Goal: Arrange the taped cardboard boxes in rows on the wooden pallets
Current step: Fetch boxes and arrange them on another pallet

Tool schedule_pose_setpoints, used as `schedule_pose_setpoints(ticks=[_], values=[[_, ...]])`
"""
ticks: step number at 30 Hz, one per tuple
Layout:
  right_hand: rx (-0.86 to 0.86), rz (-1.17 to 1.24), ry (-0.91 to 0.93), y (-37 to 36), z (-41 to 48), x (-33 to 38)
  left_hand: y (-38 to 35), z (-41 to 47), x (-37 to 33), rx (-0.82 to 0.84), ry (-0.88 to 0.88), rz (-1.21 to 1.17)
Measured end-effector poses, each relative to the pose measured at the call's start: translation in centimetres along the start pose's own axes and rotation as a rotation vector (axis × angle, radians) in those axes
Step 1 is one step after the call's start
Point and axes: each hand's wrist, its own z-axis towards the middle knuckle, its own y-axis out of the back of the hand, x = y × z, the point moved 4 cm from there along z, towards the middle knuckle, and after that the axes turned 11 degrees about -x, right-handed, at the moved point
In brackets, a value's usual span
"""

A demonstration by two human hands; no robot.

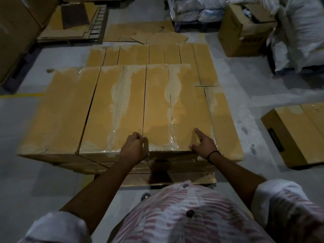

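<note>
**Both hands on near edge of top box**

Closest to me, a striped shirt (pixel 184 216), both arms reaching forward. Left hand (pixel 135 148) sits on the near left corner of the box (pixel 157 106), fingers curled tight together, tips dug in at the seam beside the mid box (pixel 114 106). Right hand (pixel 205 146) grips the near right corner: thumb and forefinger spread flat on the taped top, the other fingers drop over the side and I cannot see them. Dark band (pixel 213 154) on that wrist.

The box lies flat on the upper layer, long side running away from me, on the stack above the pallet (pixel 192 178), whose near edge pokes out below. Mid box touches it on the left; left box (pixel 57 111) is beside that, angled a little, with a gap opening toward me. Low box (pixel 222 123) lies just right, one layer down.

Behind, the far row (pixel 149 53) of taped boxes sits lower, side by side. Loose box (pixel 301 134) on the floor (pixel 245 95), well right. Farther back: flat cardboard (pixel 140 32), an open carton (pixel 245 28), white sacks (pixel 298 32).
</note>
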Motion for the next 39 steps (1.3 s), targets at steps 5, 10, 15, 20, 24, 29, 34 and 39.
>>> schedule_pose_setpoints(ticks=[5, 10, 15, 20, 24, 29, 34, 39], values=[[0.005, -0.015, 0.003, 0.0, -0.1, -0.1, -0.1, -0.1, -0.2, -0.009, -0.014, 0.027], [0.022, -0.032, -0.006, -0.1, 0.0, -0.2, -0.1, 0.1, -0.4, -0.02, -0.036, 0.063], [0.085, -0.172, 0.074, -0.3, -0.1, -0.2, -0.1, 0.2, -0.7, -0.025, -0.092, 0.135], [0.098, -0.443, 0.214, 0.0, -0.3, 0.8, -1.2, -0.6, -1.2, 0.018, -0.061, 0.135], [0.14, -0.446, 0.203, -0.5, -0.2, 1.5, -1.5, -1.0, -1.6, 0.009, -0.019, 0.108], [0.162, -0.464, 0.227, -0.1, 0.1, 2.0, -1.1, -0.3, -1.1, 0.031, -0.003, 0.099], [0.177, -0.47, 0.238, 0.4, 0.2, 1.9, -0.5, 0.3, -0.4, 0.017, -0.003, 0.02], [0.165, -0.432, 0.211, 0.2, 0.4, 1.7, -0.2, 0.5, -0.5, -0.032, 0.081, -0.076]])
